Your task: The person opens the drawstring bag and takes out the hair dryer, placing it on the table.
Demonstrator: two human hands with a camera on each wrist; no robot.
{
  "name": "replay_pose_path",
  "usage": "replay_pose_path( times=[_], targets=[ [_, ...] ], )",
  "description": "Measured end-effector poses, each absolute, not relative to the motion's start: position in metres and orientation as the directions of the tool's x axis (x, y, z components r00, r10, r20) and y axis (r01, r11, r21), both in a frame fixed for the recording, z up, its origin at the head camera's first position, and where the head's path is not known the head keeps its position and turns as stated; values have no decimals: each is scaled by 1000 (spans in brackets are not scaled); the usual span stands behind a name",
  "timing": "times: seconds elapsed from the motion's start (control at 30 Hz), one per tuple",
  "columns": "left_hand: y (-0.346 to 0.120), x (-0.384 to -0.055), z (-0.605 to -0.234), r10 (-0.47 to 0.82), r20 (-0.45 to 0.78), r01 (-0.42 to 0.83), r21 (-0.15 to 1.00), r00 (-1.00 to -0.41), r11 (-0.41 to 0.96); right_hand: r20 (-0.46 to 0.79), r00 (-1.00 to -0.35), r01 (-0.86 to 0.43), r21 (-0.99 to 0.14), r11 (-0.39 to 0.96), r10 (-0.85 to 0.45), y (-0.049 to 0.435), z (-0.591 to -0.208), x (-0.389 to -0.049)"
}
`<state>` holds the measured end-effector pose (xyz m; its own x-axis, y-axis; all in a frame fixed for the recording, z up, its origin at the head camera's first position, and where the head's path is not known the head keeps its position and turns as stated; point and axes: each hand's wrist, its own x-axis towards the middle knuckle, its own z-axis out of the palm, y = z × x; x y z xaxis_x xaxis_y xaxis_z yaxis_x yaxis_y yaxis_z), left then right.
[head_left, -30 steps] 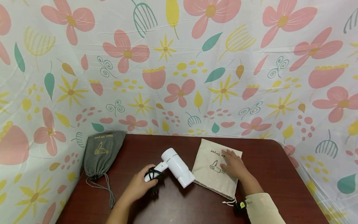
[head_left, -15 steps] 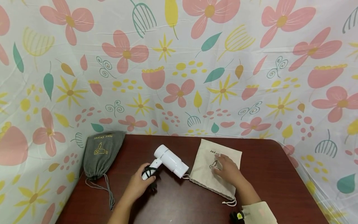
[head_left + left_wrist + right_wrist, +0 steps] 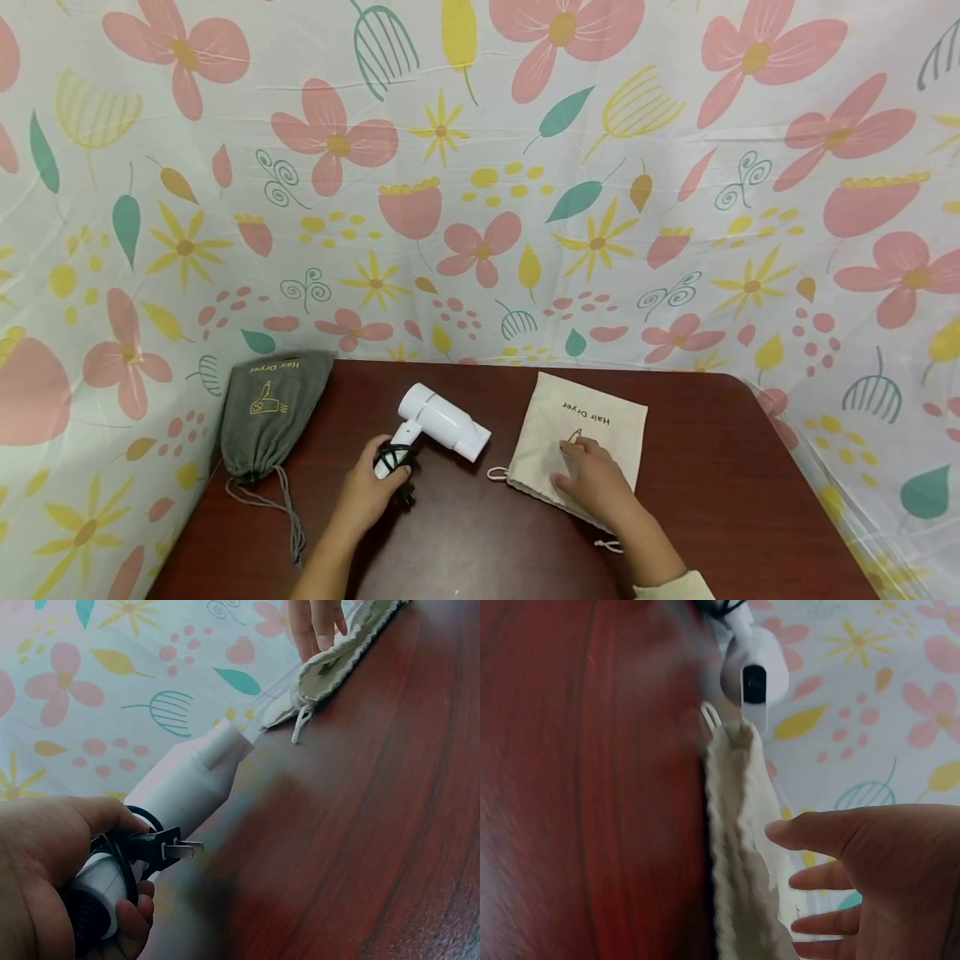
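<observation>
My left hand (image 3: 367, 487) grips the handle of a white hair dryer (image 3: 442, 421), its nozzle pointing right. A black cord (image 3: 392, 457) is wound round the handle, and its two-prong plug (image 3: 169, 847) sticks out beside the fingers in the left wrist view. To the right, a cream drawstring bag (image 3: 543, 442) printed "Hair Dryer" lies flat. My right hand (image 3: 600, 487) is over the bag's lower part, fingers spread with nothing in them. In the right wrist view the bag's mouth (image 3: 735, 817) gapes slightly, and the fingertips are right at its upper side.
A grey drawstring bag (image 3: 273, 408), also printed "Hair Dryer", rests at the left edge of the dark red table (image 3: 472, 542), its cords trailing forward. A flowered cloth (image 3: 480, 183) hangs along the back and sides.
My left hand has moved left with the hair dryer, away from the cream bag. My right hand has slid from the bag's far right part down toward its mouth.
</observation>
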<state>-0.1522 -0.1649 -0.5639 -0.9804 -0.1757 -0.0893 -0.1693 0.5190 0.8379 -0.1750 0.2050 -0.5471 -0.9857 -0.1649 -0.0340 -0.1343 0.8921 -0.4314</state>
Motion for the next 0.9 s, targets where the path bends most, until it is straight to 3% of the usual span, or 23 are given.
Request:
replay_pose_path(
  times=[0.9],
  targets=[
    [-160, -158, -576, -220, -91, -195, 833, -971, 518, 84, -989, -142, -386, 912, -118, 203, -571, -164]
  ],
)
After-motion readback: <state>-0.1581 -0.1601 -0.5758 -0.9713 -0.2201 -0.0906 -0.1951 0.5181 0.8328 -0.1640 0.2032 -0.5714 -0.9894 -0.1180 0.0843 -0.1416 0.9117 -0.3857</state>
